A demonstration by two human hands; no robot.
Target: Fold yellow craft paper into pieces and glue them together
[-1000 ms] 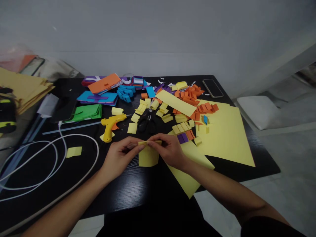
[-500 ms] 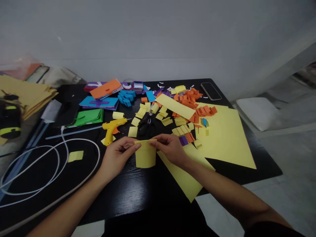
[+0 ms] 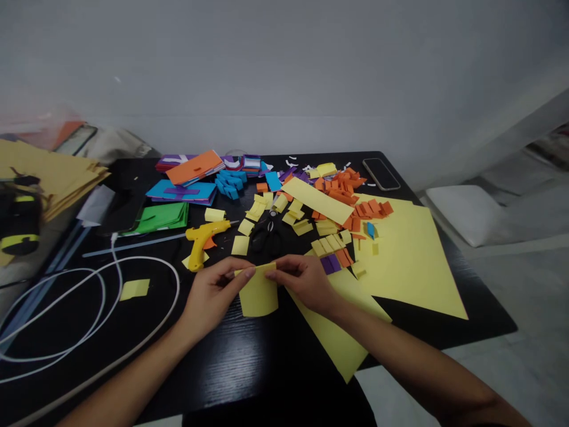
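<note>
Between my two hands is a small piece of yellow paper (image 3: 259, 296), its top edge folded over and its lower part hanging down in a slight curve. My left hand (image 3: 213, 290) pinches the fold at its left end, thumb in front. At the right end my right hand (image 3: 306, 281) grips the same fold between thumb and fingers. Black-handled scissors (image 3: 268, 234) lie just beyond the paper. A yellow glue gun (image 3: 205, 240) rests past my left hand. Under my right forearm lies a yellow sheet (image 3: 342, 320).
Several small folded yellow pieces (image 3: 255, 210) and orange pieces (image 3: 342, 187) cover the table's middle. A larger yellow sheet (image 3: 413, 255) and a phone (image 3: 381, 174) are on the right. Green paper (image 3: 162, 217), a blue stack (image 3: 182, 191) and a looped white cable (image 3: 175, 279) are left.
The whole view has shifted slightly, so the table sits lower. Both hands still hold the yellow paper by its fold, which now slants a little, right end higher.
</note>
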